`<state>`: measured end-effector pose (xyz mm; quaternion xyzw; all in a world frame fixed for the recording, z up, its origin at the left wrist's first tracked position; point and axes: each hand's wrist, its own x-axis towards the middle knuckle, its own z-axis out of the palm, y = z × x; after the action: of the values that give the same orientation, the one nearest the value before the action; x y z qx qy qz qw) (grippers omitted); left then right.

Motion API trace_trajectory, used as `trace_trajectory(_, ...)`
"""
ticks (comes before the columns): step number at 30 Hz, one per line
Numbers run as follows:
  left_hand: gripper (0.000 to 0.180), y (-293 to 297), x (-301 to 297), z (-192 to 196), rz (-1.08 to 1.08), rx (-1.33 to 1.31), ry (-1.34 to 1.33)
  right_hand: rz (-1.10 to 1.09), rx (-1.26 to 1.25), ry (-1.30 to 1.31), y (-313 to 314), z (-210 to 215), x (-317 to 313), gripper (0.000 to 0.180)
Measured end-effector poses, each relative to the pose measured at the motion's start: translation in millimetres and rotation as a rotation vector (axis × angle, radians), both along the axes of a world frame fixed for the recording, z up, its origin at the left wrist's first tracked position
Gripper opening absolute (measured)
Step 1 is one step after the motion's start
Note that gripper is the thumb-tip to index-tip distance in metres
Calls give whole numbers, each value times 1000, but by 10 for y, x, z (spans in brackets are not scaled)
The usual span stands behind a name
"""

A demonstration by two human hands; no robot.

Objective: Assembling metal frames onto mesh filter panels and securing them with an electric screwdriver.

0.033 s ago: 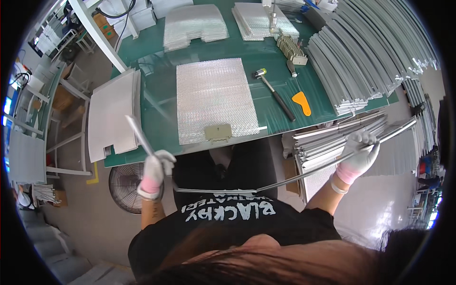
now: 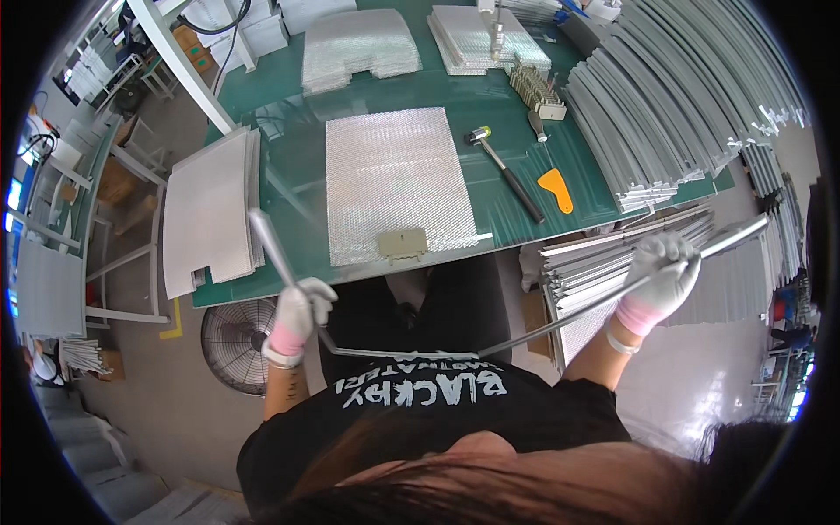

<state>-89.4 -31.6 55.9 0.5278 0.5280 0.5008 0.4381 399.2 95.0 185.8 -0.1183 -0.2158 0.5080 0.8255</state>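
A long silver metal strip (image 2: 560, 325), bent at corners into a wide U, lies across my lap with both arms raised. My left hand (image 2: 302, 313), in a white glove with a pink cuff, closes on its left arm, whose far end sticks up over the table's left front edge. My right hand (image 2: 658, 278), gloved alike, grips the right arm, which extends past it to the right. On the table in front lies a silver mesh panel (image 2: 394, 179), with a small beige plate (image 2: 402, 243) at its near edge.
Right of the panel lie a hammer (image 2: 509, 178), a screwdriver (image 2: 539, 129) and an orange scraper (image 2: 556, 191) on the green table (image 2: 297, 114). Grey strips (image 2: 665, 105) are stacked at the right, white panels (image 2: 210, 206) at the left. A fan (image 2: 234, 346) stands on the floor.
My left hand has moved a little to the right with the left arm of the strip, which now bends up more clearly at its left corner. My right hand has barely moved.
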Motion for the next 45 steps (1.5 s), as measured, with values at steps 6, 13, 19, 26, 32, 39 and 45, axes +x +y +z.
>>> trace_trajectory(6,68,-92,654,-368,78,-65,-118,533,-82,-198,748,-269,-1277,28)
trace_trajectory(13,54,47,931,28,456,448,865,688,-293,-531,1059,-1384,-1589,17)
trace_trajectory(19,45,1011,969,-52,-77,383,1135,670,-224,-942,932,-1646,-1585,14)
trace_trajectory(26,44,1172,958,-146,-84,418,1304,584,-248,-1069,879,-1567,-1645,13)
trace_trajectory(32,28,602,1337,-241,15,640,674,673,-272,-1113,735,-1612,-1645,15)
trace_trajectory(39,37,497,1904,-585,-51,-314,-993,630,-254,-1215,24,-1341,-1610,43)
trace_trajectory(45,37,1310,1717,-424,76,-195,-1442,515,-282,-1003,-149,-1537,-1639,59)
